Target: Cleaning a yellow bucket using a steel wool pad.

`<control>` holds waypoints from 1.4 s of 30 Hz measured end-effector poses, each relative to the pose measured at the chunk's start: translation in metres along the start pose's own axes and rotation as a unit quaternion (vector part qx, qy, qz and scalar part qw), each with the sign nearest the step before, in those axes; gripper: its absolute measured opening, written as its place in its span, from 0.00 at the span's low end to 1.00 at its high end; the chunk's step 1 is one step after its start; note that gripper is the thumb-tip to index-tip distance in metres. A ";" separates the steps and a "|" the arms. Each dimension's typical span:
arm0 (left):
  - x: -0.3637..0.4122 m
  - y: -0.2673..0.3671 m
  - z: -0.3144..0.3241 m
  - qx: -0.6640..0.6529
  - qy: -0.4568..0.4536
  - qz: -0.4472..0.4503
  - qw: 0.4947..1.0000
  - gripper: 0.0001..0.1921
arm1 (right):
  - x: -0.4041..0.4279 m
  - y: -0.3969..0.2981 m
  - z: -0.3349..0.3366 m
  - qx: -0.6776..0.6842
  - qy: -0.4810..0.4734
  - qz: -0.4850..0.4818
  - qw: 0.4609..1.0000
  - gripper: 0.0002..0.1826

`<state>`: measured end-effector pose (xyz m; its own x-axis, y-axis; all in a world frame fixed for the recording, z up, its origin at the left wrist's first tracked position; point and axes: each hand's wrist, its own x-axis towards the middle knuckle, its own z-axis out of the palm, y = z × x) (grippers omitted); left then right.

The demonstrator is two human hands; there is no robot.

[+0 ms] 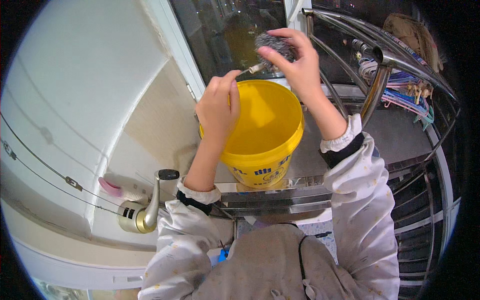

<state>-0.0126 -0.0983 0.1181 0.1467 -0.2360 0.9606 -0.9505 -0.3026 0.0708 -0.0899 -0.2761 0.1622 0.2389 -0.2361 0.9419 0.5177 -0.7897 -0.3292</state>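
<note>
My right hand (300, 62) grips a dark grey, bristly ball (273, 48) that looks like a steel wool scourer. From its lower left sticks a short pale stub (256, 68), with a thin rod or cord (243, 71) running on from it. The fingertips of my left hand (217, 105) pinch the far end of that thin piece. Both hands are held above the rim of a yellow plastic bucket (258, 131), which bears blue writing. What the left fingers cover cannot be made out.
The bucket stands on a dark rack shelf (401, 138) with bent steel tubes (375, 90) at the right. Clothes hangers (405, 90) are bunched there. A window (228, 37) lies behind. On the left wall is a hand crank (155, 198) with steel cables (45, 170).
</note>
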 end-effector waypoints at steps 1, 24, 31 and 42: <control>-0.001 0.002 0.002 0.010 0.011 0.006 1.000 0.09 | 0.005 -0.001 0.001 -0.037 -0.025 -0.075 0.996 0.25; -0.011 -0.001 0.004 0.005 0.051 0.058 0.997 0.12 | 0.003 -0.003 0.003 -0.014 -0.391 0.062 0.918 0.17; -0.011 0.001 0.006 -0.012 0.055 0.044 0.997 0.09 | -0.007 0.011 -0.014 0.013 -0.316 0.044 0.948 0.18; -0.009 0.001 0.004 -0.016 0.052 0.039 0.998 0.09 | -0.011 0.010 -0.001 0.023 -0.296 0.070 0.952 0.21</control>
<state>-0.0142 -0.0999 0.1083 0.0444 -0.1604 0.9861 -0.9662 -0.2577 0.0016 -0.0882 -0.2824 0.1487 0.7223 0.0336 0.6908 0.4784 -0.7456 -0.4640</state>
